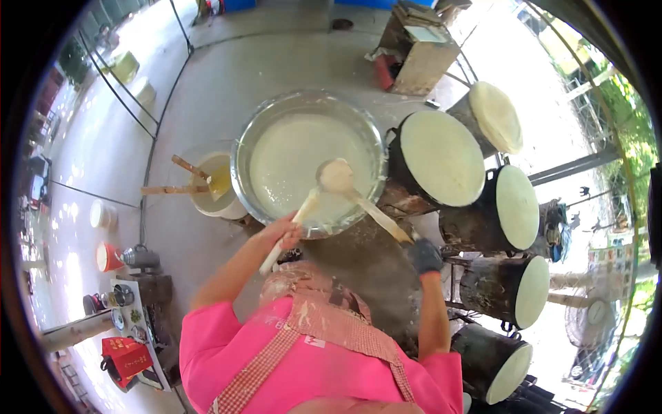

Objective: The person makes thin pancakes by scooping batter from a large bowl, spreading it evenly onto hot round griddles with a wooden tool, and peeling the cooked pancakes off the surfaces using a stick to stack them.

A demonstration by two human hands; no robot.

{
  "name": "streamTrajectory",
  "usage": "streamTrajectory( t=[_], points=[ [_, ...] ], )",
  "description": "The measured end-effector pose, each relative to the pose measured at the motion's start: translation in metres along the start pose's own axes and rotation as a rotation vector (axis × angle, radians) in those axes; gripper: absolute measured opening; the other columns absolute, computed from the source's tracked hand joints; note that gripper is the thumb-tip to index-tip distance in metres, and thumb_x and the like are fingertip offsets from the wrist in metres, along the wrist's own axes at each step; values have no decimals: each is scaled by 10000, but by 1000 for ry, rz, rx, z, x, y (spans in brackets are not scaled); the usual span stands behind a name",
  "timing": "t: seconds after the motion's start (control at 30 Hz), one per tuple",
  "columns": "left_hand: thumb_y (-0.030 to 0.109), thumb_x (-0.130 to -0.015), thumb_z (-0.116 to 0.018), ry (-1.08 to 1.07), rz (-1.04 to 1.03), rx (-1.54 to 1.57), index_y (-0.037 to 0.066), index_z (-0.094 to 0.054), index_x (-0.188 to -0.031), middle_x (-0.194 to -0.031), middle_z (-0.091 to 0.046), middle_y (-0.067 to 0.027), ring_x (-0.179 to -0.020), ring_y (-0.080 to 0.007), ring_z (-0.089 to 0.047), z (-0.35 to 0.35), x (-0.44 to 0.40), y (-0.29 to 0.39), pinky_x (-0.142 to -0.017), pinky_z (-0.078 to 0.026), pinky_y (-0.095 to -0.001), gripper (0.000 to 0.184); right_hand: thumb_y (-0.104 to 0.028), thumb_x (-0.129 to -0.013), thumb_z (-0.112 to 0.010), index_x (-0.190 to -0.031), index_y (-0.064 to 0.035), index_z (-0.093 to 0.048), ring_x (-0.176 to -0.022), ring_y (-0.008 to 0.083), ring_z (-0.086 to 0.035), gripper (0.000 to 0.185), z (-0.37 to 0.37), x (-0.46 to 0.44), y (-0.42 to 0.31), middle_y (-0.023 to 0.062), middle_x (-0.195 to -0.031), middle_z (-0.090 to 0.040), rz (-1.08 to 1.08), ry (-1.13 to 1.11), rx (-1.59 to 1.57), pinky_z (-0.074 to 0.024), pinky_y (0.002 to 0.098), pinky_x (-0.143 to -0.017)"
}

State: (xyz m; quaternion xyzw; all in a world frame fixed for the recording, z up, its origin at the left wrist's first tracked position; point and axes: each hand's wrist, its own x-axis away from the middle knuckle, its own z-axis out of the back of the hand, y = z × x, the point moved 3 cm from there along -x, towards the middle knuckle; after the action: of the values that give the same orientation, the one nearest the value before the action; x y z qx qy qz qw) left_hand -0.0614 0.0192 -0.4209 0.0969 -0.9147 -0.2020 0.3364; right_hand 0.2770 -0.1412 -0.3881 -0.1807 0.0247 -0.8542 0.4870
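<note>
My bare left hand (281,231) is closed around a pale stick (306,208), whose upper end meets the rim of a ladle. My right hand (424,256), in a dark glove, grips the ladle's wooden handle (381,221). The round bowl of the ladle (336,176) holds off-white liquid and is over a wide metal basin (239,153). Milky white liquid (289,148) fills much of that basin. Whether the ladle bowl touches the liquid surface, I cannot tell.
Left of the basin stands a white bucket (234,209) with wooden-handled tools (172,190). Several dark pots with pale round tops, including the nearest top (443,159), line the right side. A wooden cabinet (424,65) stands behind; a red bag (127,359) lies at lower left.
</note>
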Motion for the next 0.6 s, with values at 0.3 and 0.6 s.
streamTrajectory(
  t=[0.3,0.6],
  points=[
    [149,-823,-478,451,508,224,140,-390,-909,-502,-331,1,-327,-61,-293,183,-118,21,-256,-247,-196,123,-417,-778,-508,-631,-83,-564,-525,267,-551,370,-83,-58,-103,107,-590,-572,266,63,353,-446,347,-499],
    [185,-834,-476,182,404,495,145,-379,-819,-478,-313,8,-312,-55,-275,33,-42,110,-252,-236,-198,106,-296,-807,-505,-790,-84,-601,-461,259,-501,233,-89,65,-152,115,-525,-507,148,422,980,-412,358,-408]
  ],
)
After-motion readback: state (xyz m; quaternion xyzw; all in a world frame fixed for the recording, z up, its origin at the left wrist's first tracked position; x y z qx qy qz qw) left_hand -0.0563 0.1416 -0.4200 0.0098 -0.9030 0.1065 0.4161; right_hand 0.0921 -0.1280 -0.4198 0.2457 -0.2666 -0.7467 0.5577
